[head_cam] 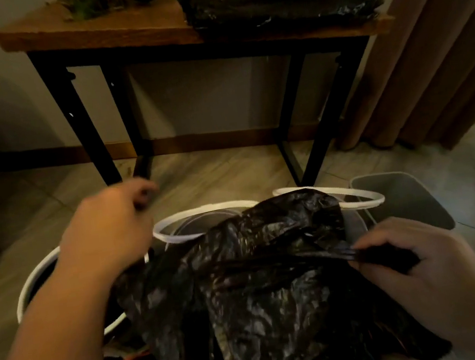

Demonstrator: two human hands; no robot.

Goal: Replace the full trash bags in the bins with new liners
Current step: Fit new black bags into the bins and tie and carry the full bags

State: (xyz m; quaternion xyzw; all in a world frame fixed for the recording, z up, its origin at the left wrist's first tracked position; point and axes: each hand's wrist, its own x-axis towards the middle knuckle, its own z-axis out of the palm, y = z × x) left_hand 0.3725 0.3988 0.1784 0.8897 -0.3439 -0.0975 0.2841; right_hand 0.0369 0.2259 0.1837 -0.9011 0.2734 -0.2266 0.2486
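A crumpled black trash bag [262, 282] spreads across the lower middle of the view, between my two hands. My right hand [407, 260] pinches a gathered, stretched edge of it at the right. My left hand [109, 227] is above the bag's left side, fingers curled and blurred; the bag's left edge runs under its wrist. Beneath the bag stand round bins with white rims: one at the left [32, 285], one in the middle [198, 212], one behind at the right [359, 197]. A pile of folded black liners [283, 7] lies on the wooden table.
A wooden table [96, 32] with black metal legs stands against the wall ahead, with a plant and a framed sign on it. A grey rectangular bin [407, 196] sits at the right on the tiled floor. Brown curtains [431, 57] hang at the right.
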